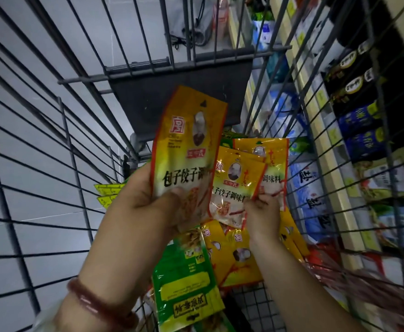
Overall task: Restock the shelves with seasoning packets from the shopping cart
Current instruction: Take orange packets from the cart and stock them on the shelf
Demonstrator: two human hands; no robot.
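I look down into a wire shopping cart (59, 130). My left hand (148, 202) grips the lower part of a yellow seasoning packet (186, 142), held upright above the cart. To its right, my right hand (264, 207) pinches the bottom edge of two more yellow packets (241, 178), fanned one behind the other. Below my hands, more yellow packets (234, 259) and green packets (186, 283) lie loose in the cart. The shelves (335, 188) run along the cart's right side.
The shelves hold blue-and-white bags (308, 188) and dark packets (359, 130) behind the cart's right wall. A dark flap (162, 101) hangs at the cart's far end. Grey floor tiles (28, 92) lie to the left. Yellow-green packets (107, 192) poke out behind my left hand.
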